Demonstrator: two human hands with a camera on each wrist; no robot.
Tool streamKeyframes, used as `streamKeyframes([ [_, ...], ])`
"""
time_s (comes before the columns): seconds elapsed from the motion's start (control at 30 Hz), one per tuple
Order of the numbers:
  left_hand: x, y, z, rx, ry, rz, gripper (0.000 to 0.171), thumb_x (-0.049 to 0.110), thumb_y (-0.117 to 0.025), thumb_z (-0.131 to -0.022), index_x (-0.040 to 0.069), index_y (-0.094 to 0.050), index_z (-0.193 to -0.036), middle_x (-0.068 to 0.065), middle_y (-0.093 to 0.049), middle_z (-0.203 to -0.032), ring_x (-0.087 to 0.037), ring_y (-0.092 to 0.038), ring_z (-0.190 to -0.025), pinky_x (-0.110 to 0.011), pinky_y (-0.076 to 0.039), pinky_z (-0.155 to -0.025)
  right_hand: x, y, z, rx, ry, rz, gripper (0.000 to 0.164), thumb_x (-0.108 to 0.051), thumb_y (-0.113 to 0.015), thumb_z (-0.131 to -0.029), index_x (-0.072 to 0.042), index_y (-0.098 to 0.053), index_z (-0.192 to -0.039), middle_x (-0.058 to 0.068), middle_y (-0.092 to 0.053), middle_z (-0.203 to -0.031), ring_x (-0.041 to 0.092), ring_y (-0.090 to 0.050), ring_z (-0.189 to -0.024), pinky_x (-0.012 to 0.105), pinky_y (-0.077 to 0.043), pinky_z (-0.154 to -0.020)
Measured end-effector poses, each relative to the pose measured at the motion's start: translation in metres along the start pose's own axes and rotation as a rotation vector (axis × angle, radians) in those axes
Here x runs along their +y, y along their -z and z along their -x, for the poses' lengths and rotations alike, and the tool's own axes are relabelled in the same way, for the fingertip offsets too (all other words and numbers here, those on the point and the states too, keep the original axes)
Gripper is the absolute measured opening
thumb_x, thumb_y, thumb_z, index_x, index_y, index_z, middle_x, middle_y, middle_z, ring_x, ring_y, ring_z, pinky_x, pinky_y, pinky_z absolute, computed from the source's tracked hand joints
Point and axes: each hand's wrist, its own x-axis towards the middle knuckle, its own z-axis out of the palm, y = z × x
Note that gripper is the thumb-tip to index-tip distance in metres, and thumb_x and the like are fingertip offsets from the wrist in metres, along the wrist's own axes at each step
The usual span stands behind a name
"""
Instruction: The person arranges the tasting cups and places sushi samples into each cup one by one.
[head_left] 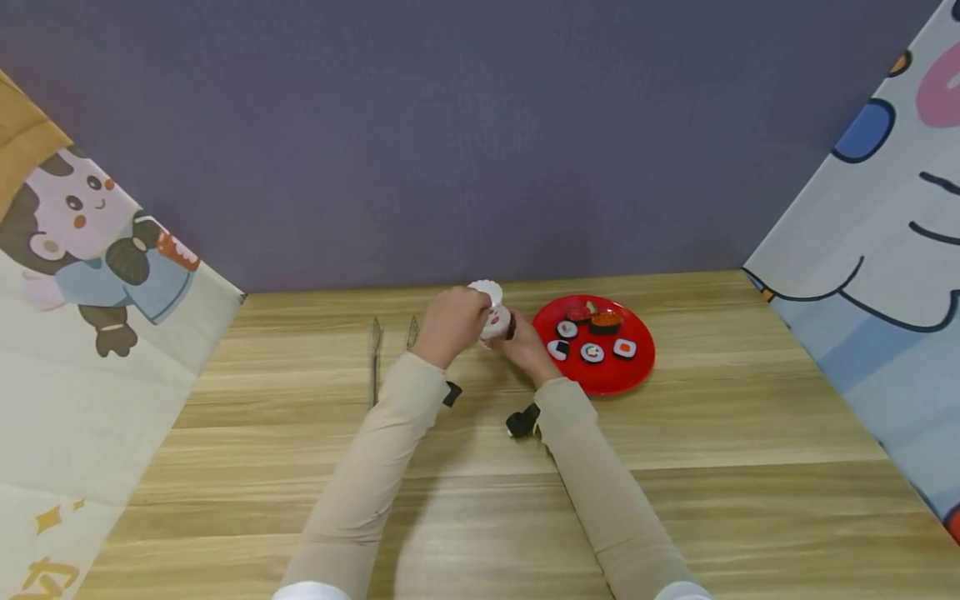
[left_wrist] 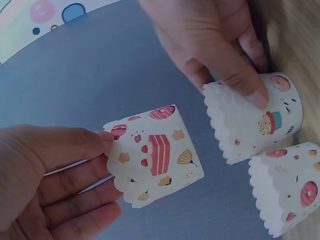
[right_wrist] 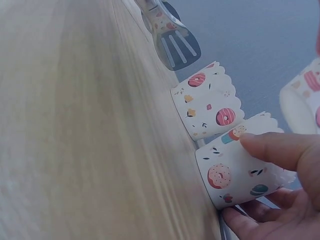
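My left hand [head_left: 452,323] pinches the scalloped rim of a white paper baking cup [left_wrist: 160,155], printed with a cake slice and flowers, between thumb and fingers. This cup is raised and apart from the others in the left wrist view. My right hand [right_wrist: 287,172] grips a second paper baking cup [right_wrist: 235,167], printed with doughnuts and a cupcake, which stands upright on the table. A third such cup [right_wrist: 207,102] stands right beside it. In the head view my hands and sleeves hide most of the cups.
Right of my hands lies a red plate [head_left: 600,383] with several toy sushi pieces. Two whisk-like wire tools [head_left: 375,354] lie to the left. A slotted turner [right_wrist: 177,49] is beyond the cups. A small black object [head_left: 522,422] lies by my right sleeve. A grey wall [head_left: 487,142] backs the table.
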Motion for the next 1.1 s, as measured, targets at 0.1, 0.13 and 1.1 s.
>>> streamKeyframes([
  [0.1,-0.001,0.003,0.004,0.0,-0.005,0.008,0.019,0.006,-0.063,-0.087,0.009,-0.067,-0.069,-0.004,-0.064,-0.065,-0.017,-0.053,-0.055,-0.034,-0.044,-0.053,0.001,0.0,0.0,-0.002,0.005,-0.03,0.064,-0.003,-0.068,-0.081,0.004,-0.036,-0.137,0.019,-0.046,-0.135,0.03,-0.044,-0.123,0.041,-0.033,-0.106],
  [0.13,-0.002,0.003,0.005,-0.001,-0.004,0.009,0.019,0.007,-0.063,-0.087,0.01,-0.067,-0.069,-0.003,-0.064,-0.065,-0.017,-0.052,-0.055,-0.034,-0.044,-0.053,0.001,0.001,0.001,-0.002,0.007,-0.039,0.065,-0.003,-0.068,-0.081,0.004,-0.036,-0.136,0.019,-0.046,-0.135,0.03,-0.044,-0.123,0.041,-0.033,-0.106],
  [1.1,-0.012,0.002,0.052,-0.17,-0.014,-0.058,0.031,0.011,-0.068,-0.083,0.016,-0.055,-0.055,0.005,-0.049,-0.052,-0.01,-0.036,-0.048,-0.025,-0.034,-0.045,0.0,0.0,0.002,-0.001,0.005,-0.039,0.068,-0.002,-0.067,-0.081,0.005,-0.033,-0.139,0.021,-0.043,-0.138,0.031,-0.04,-0.128,0.042,-0.03,-0.108],
])
